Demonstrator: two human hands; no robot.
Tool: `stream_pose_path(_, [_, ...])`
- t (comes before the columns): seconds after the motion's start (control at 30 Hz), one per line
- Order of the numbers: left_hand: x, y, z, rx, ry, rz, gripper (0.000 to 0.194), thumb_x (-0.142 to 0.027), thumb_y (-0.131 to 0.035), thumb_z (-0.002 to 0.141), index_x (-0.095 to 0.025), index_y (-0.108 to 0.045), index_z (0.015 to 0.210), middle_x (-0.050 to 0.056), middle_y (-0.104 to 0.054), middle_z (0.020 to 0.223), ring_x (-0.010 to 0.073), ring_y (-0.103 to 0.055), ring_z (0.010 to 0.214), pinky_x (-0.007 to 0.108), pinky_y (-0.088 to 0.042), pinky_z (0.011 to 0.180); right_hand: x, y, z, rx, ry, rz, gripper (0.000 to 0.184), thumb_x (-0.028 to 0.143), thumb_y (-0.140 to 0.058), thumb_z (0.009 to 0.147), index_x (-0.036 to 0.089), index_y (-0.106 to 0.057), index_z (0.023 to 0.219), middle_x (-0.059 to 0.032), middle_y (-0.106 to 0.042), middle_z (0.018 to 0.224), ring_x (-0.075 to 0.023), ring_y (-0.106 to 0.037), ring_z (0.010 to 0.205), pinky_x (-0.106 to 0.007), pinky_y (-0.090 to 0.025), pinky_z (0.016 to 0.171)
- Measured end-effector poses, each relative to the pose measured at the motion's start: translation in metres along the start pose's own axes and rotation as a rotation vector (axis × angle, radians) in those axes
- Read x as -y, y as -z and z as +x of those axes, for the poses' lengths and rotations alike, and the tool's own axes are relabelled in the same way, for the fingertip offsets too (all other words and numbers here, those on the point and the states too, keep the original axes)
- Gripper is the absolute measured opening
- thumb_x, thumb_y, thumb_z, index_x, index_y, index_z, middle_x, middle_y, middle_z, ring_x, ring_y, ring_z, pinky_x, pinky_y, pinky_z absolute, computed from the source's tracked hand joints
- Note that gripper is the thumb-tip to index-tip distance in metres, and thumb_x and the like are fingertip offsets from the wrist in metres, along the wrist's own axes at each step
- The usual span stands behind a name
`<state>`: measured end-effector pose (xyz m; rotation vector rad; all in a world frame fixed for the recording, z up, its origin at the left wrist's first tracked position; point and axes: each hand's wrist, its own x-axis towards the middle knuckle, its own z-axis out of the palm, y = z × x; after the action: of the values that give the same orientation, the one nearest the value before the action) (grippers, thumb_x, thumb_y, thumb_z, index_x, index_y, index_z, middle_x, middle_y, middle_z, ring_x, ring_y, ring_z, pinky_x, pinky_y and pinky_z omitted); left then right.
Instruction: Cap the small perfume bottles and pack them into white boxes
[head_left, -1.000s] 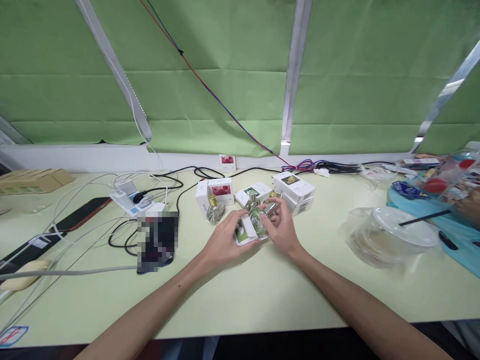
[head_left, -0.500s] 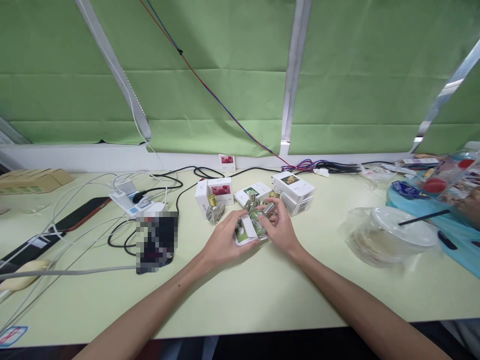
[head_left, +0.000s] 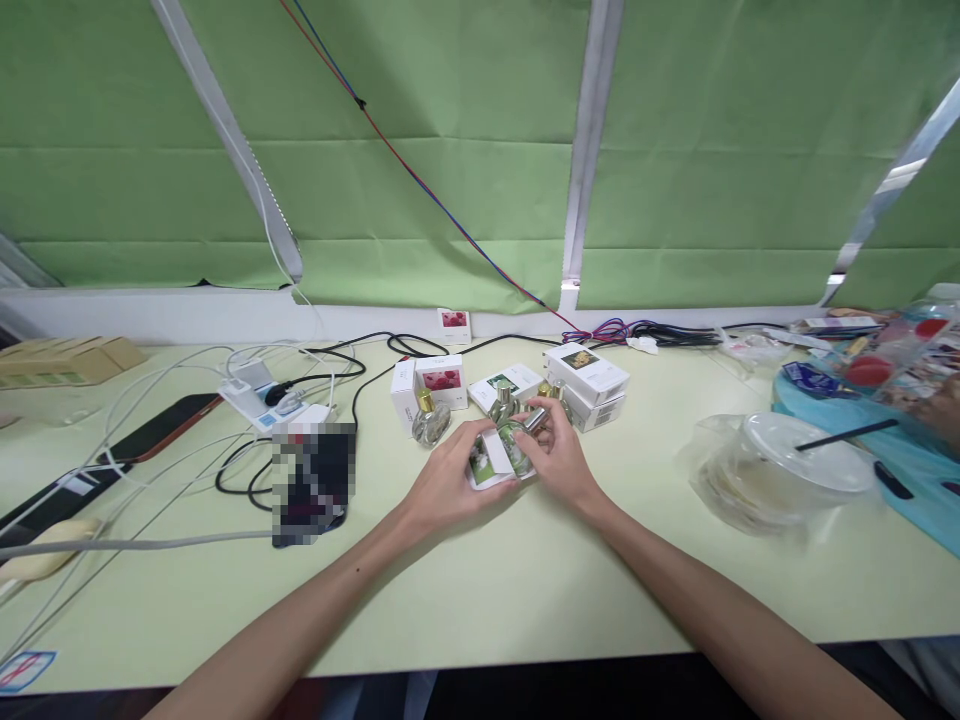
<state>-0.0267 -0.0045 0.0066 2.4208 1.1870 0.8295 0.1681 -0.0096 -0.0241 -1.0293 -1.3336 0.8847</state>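
Observation:
My left hand [head_left: 455,472] is closed around a small white box [head_left: 489,464] with a green flower picture and a raised end flap. My right hand [head_left: 556,450] grips a round glass perfume bottle [head_left: 517,446] with a silver cap, its base at the box's open end. How far the bottle sits inside the box I cannot tell. Just behind stand a silver-capped bottle [head_left: 504,402] and a white box lying flat [head_left: 517,380]. To the left, a gold-capped bottle [head_left: 431,424] leans by white boxes with a pink picture [head_left: 442,378]. More bottles are partly hidden behind my right hand.
Two stacked white boxes [head_left: 592,380] lie behind my right hand. On the left are a power strip [head_left: 262,395], tangled cables and a dark phone [head_left: 165,430]. A lidded cup in a plastic bag [head_left: 795,465] and a blue bag [head_left: 892,470] are at right.
Both hands stay almost in place. The bottle in my right hand has shifted very slightly against the box; everything else looks the same.

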Motion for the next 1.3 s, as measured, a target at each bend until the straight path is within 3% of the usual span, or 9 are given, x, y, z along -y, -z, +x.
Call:
stream_pose_path(0.7, [0.0003, -0.0007, -0.0007, 0.004, -0.018, -0.008, 0.068, -0.052, -0.073, 0.080, -0.022, -0.048, 0.135, 0.010, -0.063, 0.128, 0.0277, -0.065, 0.108, 0.039, -0.054, 0.089, -0.0021, -0.0011, 0.0016, 0.041, -0.032, -0.120, 0.041, 0.038, -0.065, 0.085, 0.024, -0.050, 0.121, -0.0022, -0.069, 0.099, -0.0145, -0.062, 0.066, -0.028, -0.050, 0.060])
stream_pose_path(1.3, [-0.0010, -0.0006, 0.0000, 0.002, -0.012, -0.018, 0.067, -0.053, -0.073, 0.080, -0.022, -0.049, 0.135, 0.010, -0.065, 0.125, 0.0272, -0.065, 0.105, 0.039, -0.053, 0.089, 0.0004, -0.0013, 0.0007, 0.039, -0.040, -0.186, 0.037, 0.037, -0.063, 0.086, 0.024, -0.051, 0.118, 0.0018, -0.063, 0.084, -0.0146, -0.060, 0.065, -0.028, -0.050, 0.063])
